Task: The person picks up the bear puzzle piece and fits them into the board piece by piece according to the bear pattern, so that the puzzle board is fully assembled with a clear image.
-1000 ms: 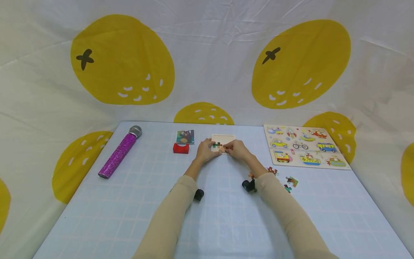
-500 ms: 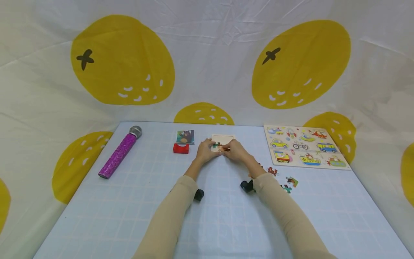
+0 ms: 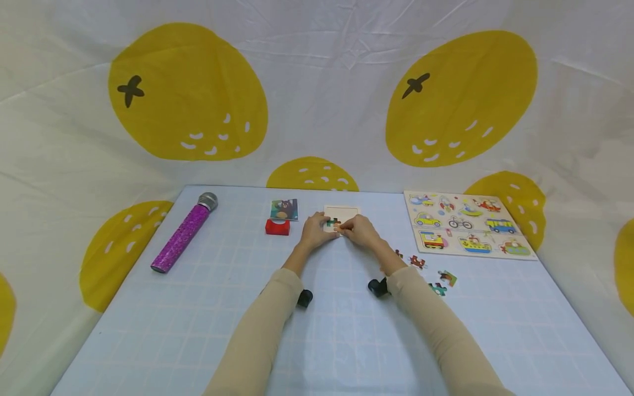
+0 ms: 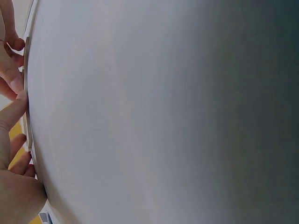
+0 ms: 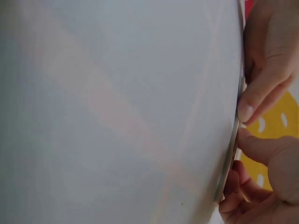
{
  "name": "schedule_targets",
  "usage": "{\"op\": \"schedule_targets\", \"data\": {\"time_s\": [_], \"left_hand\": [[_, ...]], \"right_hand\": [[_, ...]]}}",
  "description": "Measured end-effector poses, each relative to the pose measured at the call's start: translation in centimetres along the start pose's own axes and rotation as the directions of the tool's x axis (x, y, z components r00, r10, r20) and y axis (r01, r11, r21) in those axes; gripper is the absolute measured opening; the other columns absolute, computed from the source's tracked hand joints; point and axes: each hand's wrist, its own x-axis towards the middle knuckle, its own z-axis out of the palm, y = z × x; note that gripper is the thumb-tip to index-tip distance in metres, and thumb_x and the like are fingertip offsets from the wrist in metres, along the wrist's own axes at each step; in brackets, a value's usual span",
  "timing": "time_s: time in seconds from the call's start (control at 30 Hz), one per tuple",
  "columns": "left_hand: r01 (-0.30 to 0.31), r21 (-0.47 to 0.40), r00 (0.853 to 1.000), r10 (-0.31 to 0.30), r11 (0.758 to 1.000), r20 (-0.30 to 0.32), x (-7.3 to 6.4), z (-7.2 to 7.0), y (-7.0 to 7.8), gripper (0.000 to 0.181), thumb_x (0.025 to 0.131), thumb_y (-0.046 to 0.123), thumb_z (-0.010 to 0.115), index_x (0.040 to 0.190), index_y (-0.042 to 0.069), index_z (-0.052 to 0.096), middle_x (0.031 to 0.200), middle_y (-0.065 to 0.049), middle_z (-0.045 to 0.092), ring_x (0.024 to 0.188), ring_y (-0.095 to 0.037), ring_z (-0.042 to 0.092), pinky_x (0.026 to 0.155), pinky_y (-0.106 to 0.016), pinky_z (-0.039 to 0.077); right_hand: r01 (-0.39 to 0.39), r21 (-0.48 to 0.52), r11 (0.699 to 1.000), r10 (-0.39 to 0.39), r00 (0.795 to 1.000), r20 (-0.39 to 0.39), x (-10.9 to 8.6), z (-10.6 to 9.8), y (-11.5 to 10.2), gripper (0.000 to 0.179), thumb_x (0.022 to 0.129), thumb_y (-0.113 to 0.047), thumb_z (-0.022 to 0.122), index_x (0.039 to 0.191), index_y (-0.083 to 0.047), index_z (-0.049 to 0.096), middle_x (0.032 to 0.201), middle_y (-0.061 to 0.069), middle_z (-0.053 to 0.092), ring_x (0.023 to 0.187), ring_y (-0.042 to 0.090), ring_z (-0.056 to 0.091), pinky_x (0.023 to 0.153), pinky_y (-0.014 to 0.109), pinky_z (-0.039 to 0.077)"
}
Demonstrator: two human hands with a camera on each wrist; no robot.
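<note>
In the head view a small pale jigsaw tray (image 3: 342, 210) lies at the table's far middle. My left hand (image 3: 315, 232) holds its left side, thumb along the near edge. My right hand (image 3: 362, 231) pinches a brownish puzzle piece (image 3: 339, 227) low in the tray, mostly covered by the fingers. Beside it sits a green and brown piece (image 3: 332, 222). The left wrist view catches the left hand (image 4: 16, 186) by the tray's thin edge (image 4: 28, 121). In the right wrist view, the right hand's (image 5: 271, 175) thumb is close to the left thumb.
Loose jigsaw pieces (image 3: 417, 262) are scattered right of the right forearm. Farther right lies a wooden vehicle puzzle board (image 3: 451, 234). A picture card (image 3: 284, 209) and red block (image 3: 278, 227) are left of the tray. A glittery purple microphone (image 3: 180, 239) lies far left.
My right hand has shifted slightly left over the tray, and its fingers work at the piece there. The left hand keeps its place.
</note>
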Motion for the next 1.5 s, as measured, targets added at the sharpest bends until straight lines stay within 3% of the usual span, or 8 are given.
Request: {"op": "schedule_targets", "data": {"time_s": [0.23,0.43,0.67,1.03,1.3,1.5], "left_hand": [[0.006,-0.005,1.000,-0.006,1.000,0.012,0.0,0.2,-0.1,0.055,0.078,0.022,0.078,0.123,-0.002,0.059,0.140,-0.018,0.046,0.136,-0.034,0.032,0.112,-0.048,0.024],[0.006,-0.002,1.000,-0.006,1.000,0.023,0.0,0.0,-0.1,0.055,0.078,0.021,0.077,0.124,-0.002,0.059,0.141,-0.018,0.045,0.137,-0.034,0.032,0.112,-0.048,0.023],[0.011,0.011,0.998,-0.012,1.000,0.054,-0.1,-0.1,-0.1,0.056,0.079,0.022,0.076,0.126,-0.001,0.058,0.143,-0.018,0.043,0.137,-0.034,0.030,0.113,-0.049,0.022],[0.019,-0.001,0.999,-0.019,1.000,0.042,0.0,-0.2,0.0,0.056,0.078,0.022,0.077,0.126,-0.001,0.058,0.143,-0.017,0.043,0.137,-0.034,0.030,0.112,-0.049,0.023],[0.031,0.005,0.998,-0.032,0.999,0.053,0.1,0.0,0.0,0.056,0.079,0.021,0.076,0.127,0.000,0.057,0.144,-0.016,0.042,0.138,-0.034,0.029,0.113,-0.048,0.022],[0.049,0.010,0.996,-0.049,0.999,0.079,0.1,-0.4,0.0,0.057,0.080,0.022,0.075,0.129,0.001,0.056,0.146,-0.015,0.039,0.139,-0.033,0.027,0.113,-0.047,0.021]], "right_hand": [[-0.078,0.042,0.996,0.078,0.997,0.018,-0.1,-0.3,0.1,0.019,0.087,-0.009,0.065,0.102,0.002,0.071,0.101,0.015,0.070,0.086,0.025,0.063,0.075,0.036,0.052],[-0.076,0.052,0.996,0.075,0.997,0.016,0.2,-0.6,0.2,0.019,0.087,-0.009,0.066,0.100,0.003,0.071,0.098,0.015,0.071,0.075,0.021,0.059,0.067,0.031,0.049],[-0.084,0.060,0.995,0.082,0.996,0.028,0.1,-0.2,0.7,0.020,0.088,-0.012,0.065,0.102,0.002,0.071,0.099,0.013,0.071,0.076,0.019,0.060,0.067,0.029,0.049],[-0.036,0.040,0.999,0.036,0.999,0.011,0.1,-0.8,0.3,0.021,0.088,-0.011,0.065,0.103,0.004,0.070,0.096,0.015,0.070,0.078,0.023,0.060,0.068,0.034,0.050],[-0.077,0.069,0.995,0.072,0.995,0.076,-0.1,-1.2,0.4,0.018,0.087,-0.009,0.065,0.101,0.001,0.072,0.100,0.015,0.070,0.074,0.019,0.056,0.064,0.028,0.047],[-0.052,0.099,0.994,0.044,0.996,0.080,-0.4,-0.9,0.9,0.020,0.088,-0.006,0.064,0.105,0.002,0.070,0.105,0.016,0.068,0.079,0.020,0.057,0.068,0.029,0.048]]}}
